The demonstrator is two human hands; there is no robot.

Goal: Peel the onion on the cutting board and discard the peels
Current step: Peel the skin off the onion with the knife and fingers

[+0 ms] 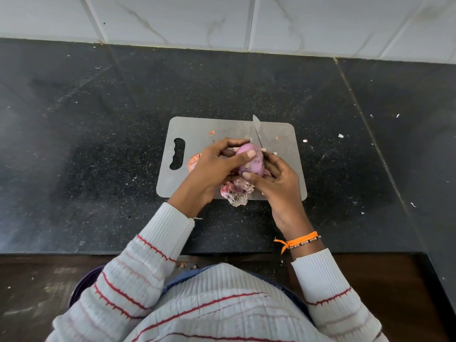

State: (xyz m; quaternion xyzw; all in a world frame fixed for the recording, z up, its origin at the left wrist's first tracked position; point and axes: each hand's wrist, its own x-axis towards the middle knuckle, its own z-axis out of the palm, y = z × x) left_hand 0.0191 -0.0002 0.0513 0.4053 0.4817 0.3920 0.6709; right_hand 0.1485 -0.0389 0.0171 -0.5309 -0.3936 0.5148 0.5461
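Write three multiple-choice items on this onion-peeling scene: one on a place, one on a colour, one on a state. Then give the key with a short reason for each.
1. Where does the knife blade lie?
A. On the cutting board, beyond the onion
B. On the counter left of the board
C. In the left hand

2. What colour is the wrist band on the right arm?
A. Green
B. Orange
C. Blue

3. What state is the onion in?
A. Sliced into rings
B. Untouched in full dry skin
C. Largely peeled, held in both hands

Key:
1 A: the blade rests on the board behind the hands.
2 B: an orange thread shows above the sleeve cuff.
3 C: smooth purple flesh shows, the left hand and right hand have a grip on it, and loose peels lie below.
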